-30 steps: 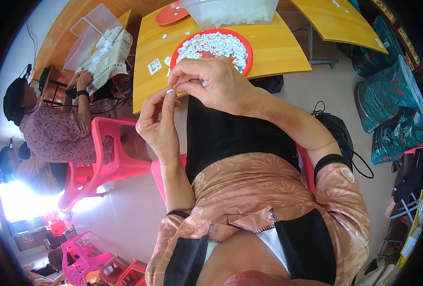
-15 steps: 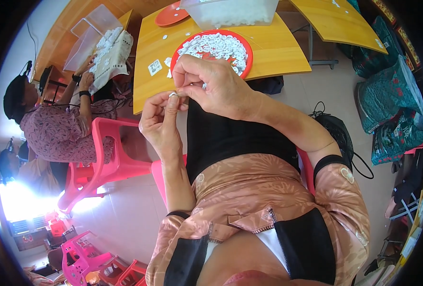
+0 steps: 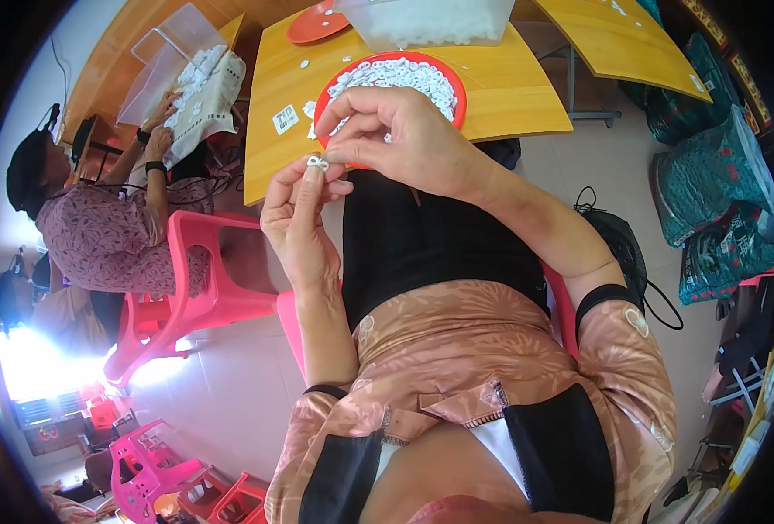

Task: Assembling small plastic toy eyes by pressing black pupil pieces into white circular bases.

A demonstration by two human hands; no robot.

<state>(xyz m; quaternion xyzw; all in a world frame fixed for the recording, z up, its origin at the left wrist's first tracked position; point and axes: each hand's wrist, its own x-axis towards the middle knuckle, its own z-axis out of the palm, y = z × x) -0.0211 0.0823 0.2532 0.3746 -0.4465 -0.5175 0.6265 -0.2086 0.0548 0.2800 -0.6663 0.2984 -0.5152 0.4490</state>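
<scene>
Two hands (image 3: 352, 183) half-hide small white piece (image 3: 318, 162).

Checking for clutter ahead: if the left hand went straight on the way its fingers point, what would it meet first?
Probably the right hand, just above the left hand and the small white piece; beyond lies the red plate. Depth unclear.

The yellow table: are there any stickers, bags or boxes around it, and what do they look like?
Label: small white square with black marks, flat on the yellow table, left of the red plate.
Clear plastic tub: far table edge, boxy, holding white pieces.
Clear bag: upper left, by another person's hands.
Green patterned sacks: on the floor at right.
</scene>
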